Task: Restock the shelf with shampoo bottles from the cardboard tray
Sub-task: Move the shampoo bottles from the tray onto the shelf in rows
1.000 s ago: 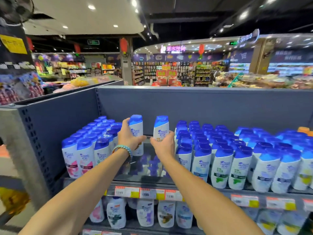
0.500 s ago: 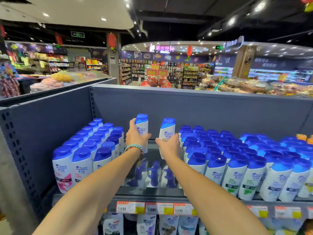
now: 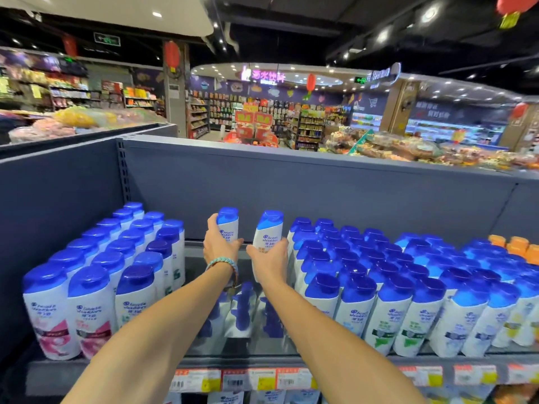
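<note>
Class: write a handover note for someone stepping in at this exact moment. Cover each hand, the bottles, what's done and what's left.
Left hand grips one upright shampoo bottle; right hand grips a second bottle, slightly tilted.
Both are at the back of the gap on the shelf, between the full left block and right block.
Done: neither released yet.
Left: set both down, fill the gap forward. Cardboard tray not in view.
</note>
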Available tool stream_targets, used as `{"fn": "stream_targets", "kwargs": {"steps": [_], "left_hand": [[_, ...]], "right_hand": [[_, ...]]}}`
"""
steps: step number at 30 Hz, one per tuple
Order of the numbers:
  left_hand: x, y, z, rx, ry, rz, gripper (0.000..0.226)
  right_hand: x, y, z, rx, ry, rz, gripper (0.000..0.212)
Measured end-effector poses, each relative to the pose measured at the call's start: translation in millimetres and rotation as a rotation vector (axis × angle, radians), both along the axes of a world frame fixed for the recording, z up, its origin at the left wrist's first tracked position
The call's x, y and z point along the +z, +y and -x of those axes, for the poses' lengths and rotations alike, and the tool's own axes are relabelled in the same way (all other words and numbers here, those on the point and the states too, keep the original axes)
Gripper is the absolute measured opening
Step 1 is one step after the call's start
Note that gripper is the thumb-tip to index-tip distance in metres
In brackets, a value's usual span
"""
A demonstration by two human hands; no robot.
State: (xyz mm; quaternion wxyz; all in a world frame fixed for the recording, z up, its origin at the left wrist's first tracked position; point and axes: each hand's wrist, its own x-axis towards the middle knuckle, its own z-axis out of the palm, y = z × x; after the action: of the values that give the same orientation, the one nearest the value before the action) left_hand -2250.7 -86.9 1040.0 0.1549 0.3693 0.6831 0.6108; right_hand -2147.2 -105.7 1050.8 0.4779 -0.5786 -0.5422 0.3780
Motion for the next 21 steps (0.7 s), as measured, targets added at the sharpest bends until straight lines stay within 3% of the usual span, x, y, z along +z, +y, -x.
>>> {"fn": "stream_targets", "kwargs": {"steps": [10, 21], "left_hand": [[-21.9, 19.0, 4.0, -0.033, -0.051, 0.016, 0.074], [-30.6, 26.7, 7.7, -0.043, 0.021, 0.029, 0.081]], "right_hand": [[3.1, 0.0, -11.8, -0.04, -0.055, 0.012, 0.061], [2.4, -1.5, -11.3, -0.015, -0.081, 0.01, 0.062]]}}
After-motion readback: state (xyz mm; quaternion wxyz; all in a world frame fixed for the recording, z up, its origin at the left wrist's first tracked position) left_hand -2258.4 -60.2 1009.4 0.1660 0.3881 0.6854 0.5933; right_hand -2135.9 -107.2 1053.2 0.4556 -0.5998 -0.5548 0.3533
